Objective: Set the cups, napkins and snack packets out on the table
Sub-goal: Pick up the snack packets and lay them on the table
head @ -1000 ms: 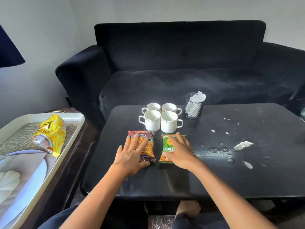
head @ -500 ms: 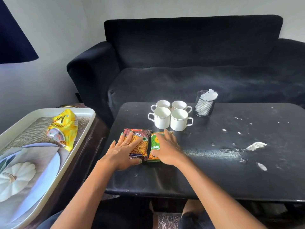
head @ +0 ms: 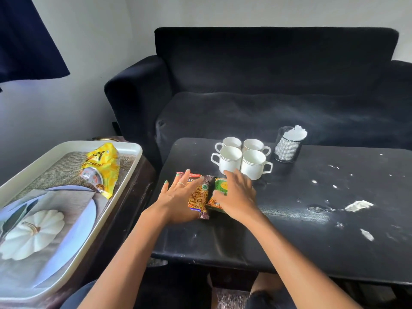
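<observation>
Two snack packets lie side by side on the black table [head: 289, 230]: a red one [head: 199, 197] and a green one [head: 219, 189]. My left hand [head: 178, 200] rests flat on the red packet with fingers spread. My right hand [head: 237, 197] lies flat over the green packet and hides most of it. Several white cups [head: 242, 158] stand in a tight cluster just beyond the packets. A black mesh holder [head: 287, 148] with white napkins [head: 295, 133] stands right of the cups. A yellow snack packet [head: 101, 168] lies in the white tray [head: 131, 150] at the left.
The tray sits on a dark side stand left of the table and carries a mat, a blue plate and a white pumpkin-shaped piece [head: 31, 234]. White scraps [head: 357, 206] and wet spots dot the table's right half. A black sofa [head: 267, 85] stands behind the table.
The two packets have been pushed closer together until their edges meet. Both hands stay flat on them. The view has shifted to the left.
</observation>
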